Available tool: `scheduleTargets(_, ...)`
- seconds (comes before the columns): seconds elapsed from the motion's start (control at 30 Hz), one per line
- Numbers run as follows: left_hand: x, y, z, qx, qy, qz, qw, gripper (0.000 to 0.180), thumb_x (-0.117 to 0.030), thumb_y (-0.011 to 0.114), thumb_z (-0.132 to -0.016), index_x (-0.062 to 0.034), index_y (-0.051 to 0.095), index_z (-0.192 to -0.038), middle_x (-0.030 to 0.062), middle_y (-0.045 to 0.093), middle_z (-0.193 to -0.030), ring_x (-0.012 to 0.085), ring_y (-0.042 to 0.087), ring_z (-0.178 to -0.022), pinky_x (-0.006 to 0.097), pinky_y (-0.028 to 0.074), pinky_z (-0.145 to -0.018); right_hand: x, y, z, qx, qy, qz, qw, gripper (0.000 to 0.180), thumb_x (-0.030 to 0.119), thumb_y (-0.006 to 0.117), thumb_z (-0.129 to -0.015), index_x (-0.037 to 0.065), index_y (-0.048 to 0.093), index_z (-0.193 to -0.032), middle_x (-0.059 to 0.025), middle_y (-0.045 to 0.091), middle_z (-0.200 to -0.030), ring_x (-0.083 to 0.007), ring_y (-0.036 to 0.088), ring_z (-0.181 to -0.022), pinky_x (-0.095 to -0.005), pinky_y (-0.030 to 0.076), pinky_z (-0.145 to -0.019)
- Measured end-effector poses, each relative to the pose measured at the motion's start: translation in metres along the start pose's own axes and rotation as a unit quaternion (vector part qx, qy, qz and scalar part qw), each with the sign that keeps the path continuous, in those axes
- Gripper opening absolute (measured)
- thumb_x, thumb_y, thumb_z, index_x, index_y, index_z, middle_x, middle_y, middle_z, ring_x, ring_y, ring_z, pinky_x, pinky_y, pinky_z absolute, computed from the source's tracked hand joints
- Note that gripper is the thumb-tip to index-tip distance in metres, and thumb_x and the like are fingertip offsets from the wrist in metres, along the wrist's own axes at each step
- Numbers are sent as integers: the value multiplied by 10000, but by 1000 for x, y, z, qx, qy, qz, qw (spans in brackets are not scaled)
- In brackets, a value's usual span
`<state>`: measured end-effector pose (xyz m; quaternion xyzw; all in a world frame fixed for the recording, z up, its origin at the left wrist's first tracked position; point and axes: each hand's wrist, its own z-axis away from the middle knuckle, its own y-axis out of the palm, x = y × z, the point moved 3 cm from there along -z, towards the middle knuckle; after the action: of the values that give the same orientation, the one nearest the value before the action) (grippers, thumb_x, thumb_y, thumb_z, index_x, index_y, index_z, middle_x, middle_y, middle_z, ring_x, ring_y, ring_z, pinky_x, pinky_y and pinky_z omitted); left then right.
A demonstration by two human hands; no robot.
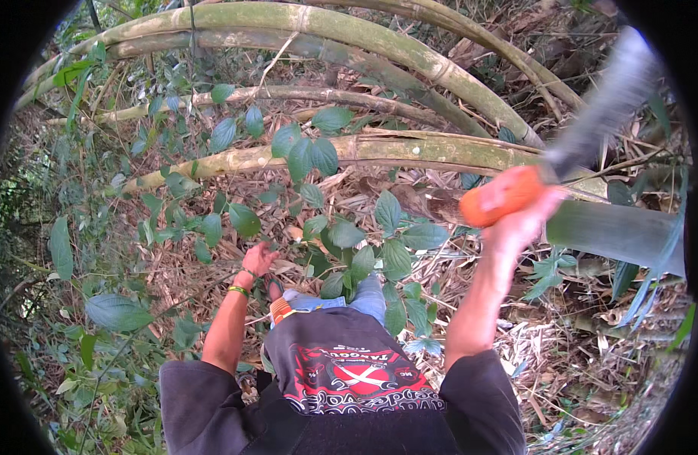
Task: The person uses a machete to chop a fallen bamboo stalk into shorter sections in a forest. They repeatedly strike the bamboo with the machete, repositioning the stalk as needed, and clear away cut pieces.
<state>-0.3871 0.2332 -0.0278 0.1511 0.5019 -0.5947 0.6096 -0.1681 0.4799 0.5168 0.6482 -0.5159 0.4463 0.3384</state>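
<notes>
My right hand [512, 206] is closed around the orange handle of a machete [610, 98], raised at the right. The blade is smeared by motion and points up and away, toward the far right. Beneath it lies a thick grey-green bamboo culm [614, 233]. A pale, yellowish bamboo culm [440, 150], split along its top, runs across in front of me. My left hand [259, 258] hangs low beside broad green leaves, with banded bracelets on its wrist. Its fingers are loosely bent and apart, and I see nothing in them.
Long bamboo culms [349, 26] arch across the far side. Leafy stems [349, 235] stand between me and the split culm. Dry leaf litter [561, 356] covers the ground. An orange-and-brown striped piece [280, 309] shows at my waist. Dense green plants [98, 379] grow on the left.
</notes>
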Motion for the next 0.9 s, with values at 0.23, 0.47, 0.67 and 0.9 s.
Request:
scheduleTargets(0.23, -30, -10, 45, -8, -26, 12, 1000, 565, -411, 721, -849, -27, 619, -1251, 162, 736, -1032, 326, 699, -1006, 416, 544, -886, -216, -59, 87, -112, 116, 5, 987, 604, 690, 434, -936, 102, 468, -801, -24, 493, -652, -133, 469, -486, -305, 385, -431)
scheduleTargets(0.47, 16, -3, 61, 15, -97, 44, 994, 539, -434, 715, -833, -40, 649, -1196, 169, 732, -1032, 343, 684, -1036, 431, 527, -919, -163, -72, 99, -5, 398, -52, 916, 579, 725, 431, -943, 158, 465, -834, 25, 478, -644, -108, 458, -464, -262, 380, -404)
scheduleTargets(0.67, 23, -18, 33, -24, -35, -69, 997, 530, -455, 704, -832, -48, 652, -1168, 178, 723, -1040, 349, 682, -1027, 447, 527, -908, 38, -15, -9, 38, -17, -95, 995, 792, 875, 401, -831, 89, 506, -817, -7, 466, -608, -137, 440, -454, -280, 384, -433)
scheduleTargets(0.9, -33, -11, 34, -17, -32, 8, 999, 511, -403, 736, -821, -56, 651, -1187, 165, 738, -999, 344, 700, -972, 423, 552, -847, -261, -50, 118, -103, 362, -86, 922, 606, 735, 485, -904, 133, 462, -837, 9, 408, -601, -122, 427, -461, -288, 374, -417)
